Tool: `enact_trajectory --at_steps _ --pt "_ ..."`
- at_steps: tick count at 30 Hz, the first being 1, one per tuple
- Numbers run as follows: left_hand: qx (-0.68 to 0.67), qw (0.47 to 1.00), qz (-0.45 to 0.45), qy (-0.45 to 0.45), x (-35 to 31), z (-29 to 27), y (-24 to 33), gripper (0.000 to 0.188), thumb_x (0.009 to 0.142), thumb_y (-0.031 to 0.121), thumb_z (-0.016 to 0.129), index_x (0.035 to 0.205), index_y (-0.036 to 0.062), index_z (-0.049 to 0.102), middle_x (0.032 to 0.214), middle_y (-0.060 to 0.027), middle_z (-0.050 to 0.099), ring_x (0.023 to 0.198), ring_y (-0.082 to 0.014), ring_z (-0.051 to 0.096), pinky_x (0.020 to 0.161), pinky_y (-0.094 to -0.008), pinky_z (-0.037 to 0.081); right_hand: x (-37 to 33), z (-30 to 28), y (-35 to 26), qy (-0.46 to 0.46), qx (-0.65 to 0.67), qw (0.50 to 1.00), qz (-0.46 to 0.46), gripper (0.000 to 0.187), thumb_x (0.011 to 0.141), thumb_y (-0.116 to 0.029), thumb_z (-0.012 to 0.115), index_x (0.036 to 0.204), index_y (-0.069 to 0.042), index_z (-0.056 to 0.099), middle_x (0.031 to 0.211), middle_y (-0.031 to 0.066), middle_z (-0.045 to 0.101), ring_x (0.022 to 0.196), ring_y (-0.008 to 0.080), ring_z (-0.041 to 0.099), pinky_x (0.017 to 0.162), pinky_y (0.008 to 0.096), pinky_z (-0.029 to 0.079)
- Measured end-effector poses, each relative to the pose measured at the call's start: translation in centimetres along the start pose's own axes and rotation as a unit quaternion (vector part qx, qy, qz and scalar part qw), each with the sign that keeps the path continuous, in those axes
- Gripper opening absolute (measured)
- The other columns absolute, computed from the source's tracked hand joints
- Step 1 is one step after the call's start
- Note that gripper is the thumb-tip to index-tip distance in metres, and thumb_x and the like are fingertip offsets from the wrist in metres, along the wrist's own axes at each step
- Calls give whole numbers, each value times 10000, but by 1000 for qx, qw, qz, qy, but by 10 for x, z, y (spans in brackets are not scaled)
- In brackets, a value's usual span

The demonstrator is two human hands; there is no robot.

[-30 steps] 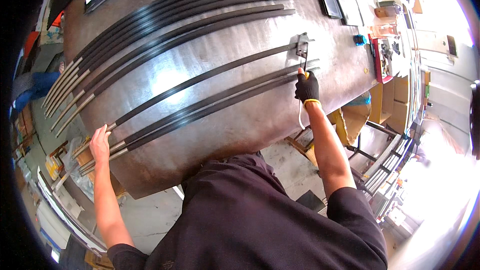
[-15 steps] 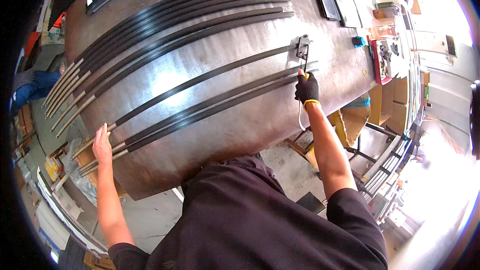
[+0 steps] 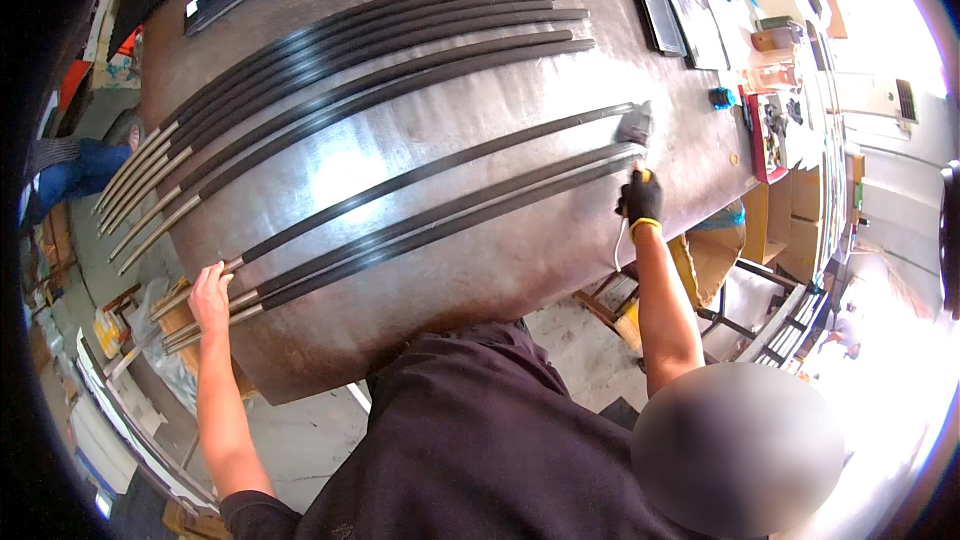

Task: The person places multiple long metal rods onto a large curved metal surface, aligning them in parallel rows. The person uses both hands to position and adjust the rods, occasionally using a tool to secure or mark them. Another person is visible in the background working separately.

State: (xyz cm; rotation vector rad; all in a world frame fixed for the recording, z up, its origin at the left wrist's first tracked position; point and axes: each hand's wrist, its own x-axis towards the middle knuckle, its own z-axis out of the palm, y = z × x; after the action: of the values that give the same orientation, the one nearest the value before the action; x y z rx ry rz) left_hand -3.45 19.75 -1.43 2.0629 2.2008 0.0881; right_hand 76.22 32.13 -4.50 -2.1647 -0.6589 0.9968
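Note:
My left hand [image 3: 210,297] is closed round the bare metal end of a black-sleeved rod [image 3: 430,165] that runs across the metal table. At the rod's far right end, my right hand [image 3: 642,197], in a black half-finger glove with a yellow cuff, grips a small hand tool [image 3: 634,127]. The tool has a dark head, smeared by motion, beside the rod's tip; its exact kind is unclear. A thin white cord or tube [image 3: 619,245] hangs below the glove. Two similar black-sleeved rods [image 3: 440,213] lie nearer to me, side by side.
Several more sleeved rods [image 3: 380,25] lie at the back of the metal table [image 3: 500,270], their metal ends past its left edge. Dark flat panels [image 3: 665,0] lie at the far right, near a red tray [image 3: 768,140]. Another person's leg [image 3: 80,175] shows at left.
My right hand and the tool have moved right and slightly nearer to me. The rod has shifted a little to the right with my left hand still on its metal end.

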Motion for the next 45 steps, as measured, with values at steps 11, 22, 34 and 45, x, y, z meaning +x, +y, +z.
enact_trajectory --at_steps 11,22,34,45 --pt "22 999 -33 -1 1 -5 12 277 816 137 741 1078 74 676 1008 -91 665 917 -331 657 777 -416 535 26 8 -34 156 -339 825 -425 542 948 -287 635 1388 -7 488 1368 238 547 1273 388 517 1081 416 398" --pt "-41 993 -112 -8 -12 40 15 705 1050 490 280 1584 55 124 1649 -169 108 1521 -362 86 1232 -475 83 58 148 -118 4 -476 720 -506 723 946 -484 519 1534 -115 317 1582 196 294 1457 423 263 1186 565 139" --pt "-30 980 -196 -11 -24 38 45 720 1023 361 439 1580 45 111 1646 -175 100 1519 -348 106 1228 -497 129 44 138 -107 40 -477 726 -493 741 947 -504 493 1548 -124 284 1575 229 295 1458 443 253 1188 582 110" --pt "-43 985 -134 96 6 -8 36 509 1029 252 483 1469 13 388 1516 -198 407 1397 -373 388 1154 -454 314 -28 167 -143 -119 -340 749 -556 747 920 -399 627 1515 -65 323 1556 243 312 1450 415 275 1200 494 196"
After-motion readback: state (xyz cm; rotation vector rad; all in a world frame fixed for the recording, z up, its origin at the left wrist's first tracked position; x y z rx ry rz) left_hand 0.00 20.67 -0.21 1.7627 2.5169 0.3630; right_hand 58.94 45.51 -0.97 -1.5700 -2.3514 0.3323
